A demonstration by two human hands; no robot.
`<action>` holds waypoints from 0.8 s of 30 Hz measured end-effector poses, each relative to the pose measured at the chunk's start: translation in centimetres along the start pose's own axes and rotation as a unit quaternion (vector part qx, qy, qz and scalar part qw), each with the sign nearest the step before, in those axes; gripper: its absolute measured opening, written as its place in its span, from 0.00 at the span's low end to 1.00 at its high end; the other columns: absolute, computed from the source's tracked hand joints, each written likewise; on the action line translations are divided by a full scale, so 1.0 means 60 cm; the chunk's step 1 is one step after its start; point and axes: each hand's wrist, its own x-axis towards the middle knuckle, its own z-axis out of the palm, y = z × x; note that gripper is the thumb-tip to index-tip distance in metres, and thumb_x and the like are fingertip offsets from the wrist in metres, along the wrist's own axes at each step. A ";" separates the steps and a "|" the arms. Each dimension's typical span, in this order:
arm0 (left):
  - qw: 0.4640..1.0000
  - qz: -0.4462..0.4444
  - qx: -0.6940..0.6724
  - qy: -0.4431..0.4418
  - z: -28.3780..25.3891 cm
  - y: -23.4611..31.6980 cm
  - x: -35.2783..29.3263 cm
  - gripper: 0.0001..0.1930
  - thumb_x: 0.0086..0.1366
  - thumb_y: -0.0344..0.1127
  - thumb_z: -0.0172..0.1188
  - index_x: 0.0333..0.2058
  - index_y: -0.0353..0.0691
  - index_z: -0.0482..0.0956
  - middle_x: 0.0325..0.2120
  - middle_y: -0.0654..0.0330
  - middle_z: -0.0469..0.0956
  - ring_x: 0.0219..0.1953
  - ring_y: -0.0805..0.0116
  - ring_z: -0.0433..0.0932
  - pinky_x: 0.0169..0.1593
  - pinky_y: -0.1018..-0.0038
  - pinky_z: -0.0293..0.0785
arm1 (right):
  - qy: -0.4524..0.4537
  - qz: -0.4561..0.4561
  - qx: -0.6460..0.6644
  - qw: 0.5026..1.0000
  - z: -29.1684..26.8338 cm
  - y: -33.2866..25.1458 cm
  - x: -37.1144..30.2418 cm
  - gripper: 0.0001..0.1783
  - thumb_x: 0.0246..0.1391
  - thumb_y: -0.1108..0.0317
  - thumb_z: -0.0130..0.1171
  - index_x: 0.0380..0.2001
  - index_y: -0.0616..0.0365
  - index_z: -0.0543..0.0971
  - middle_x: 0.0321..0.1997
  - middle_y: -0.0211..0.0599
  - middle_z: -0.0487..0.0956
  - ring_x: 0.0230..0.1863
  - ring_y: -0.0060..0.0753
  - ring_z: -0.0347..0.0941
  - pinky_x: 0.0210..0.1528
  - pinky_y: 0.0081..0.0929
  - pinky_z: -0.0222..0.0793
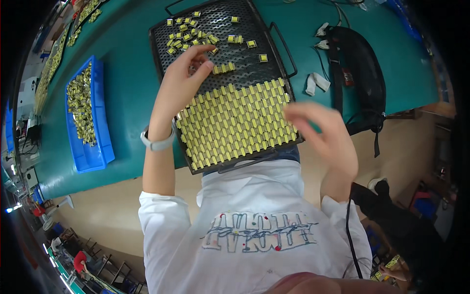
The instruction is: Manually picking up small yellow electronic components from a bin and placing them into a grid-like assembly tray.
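Loosely pinched left hand (183, 73) among yellow parts (188, 36); right hand (323, 132) open.

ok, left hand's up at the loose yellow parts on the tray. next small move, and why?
Probably pinch the short row of parts just beside the left hand and slide it down against the packed block. That row lies apart, above the block's top edge, on the perforated black tray. The right hand hovers blurred by the tray's right edge; whether it holds anything is unclear.

Head view, steeply down, close.
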 end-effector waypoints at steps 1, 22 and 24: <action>1.000 0.010 -0.009 -0.014 0.011 -0.009 0.022 0.18 0.70 0.35 0.61 0.57 0.40 0.78 0.36 0.63 0.78 0.39 0.75 0.75 0.44 0.75 0.73 | 0.044 0.015 -0.031 0.998 0.004 -0.001 0.033 0.17 0.58 0.80 0.58 0.51 0.64 0.79 0.44 0.44 0.83 0.43 0.42 0.81 0.46 0.33 0.75; 0.995 0.089 0.031 -0.016 0.033 -0.029 0.026 0.14 0.64 0.35 0.66 0.48 0.38 0.82 0.39 0.55 0.82 0.46 0.55 0.78 0.52 0.64 0.73 | -0.023 0.018 0.088 0.996 0.046 0.087 0.228 0.15 0.53 0.83 0.61 0.46 0.65 0.78 0.43 0.36 0.79 0.41 0.25 0.79 0.48 0.20 0.77; 0.994 0.102 0.039 -0.021 0.024 -0.018 0.020 0.15 0.62 0.35 0.68 0.47 0.38 0.82 0.40 0.56 0.82 0.48 0.55 0.78 0.54 0.64 0.73 | -0.048 -0.002 0.139 0.989 0.052 0.099 0.226 0.18 0.53 0.84 0.60 0.48 0.65 0.79 0.49 0.37 0.78 0.47 0.26 0.79 0.52 0.22 0.77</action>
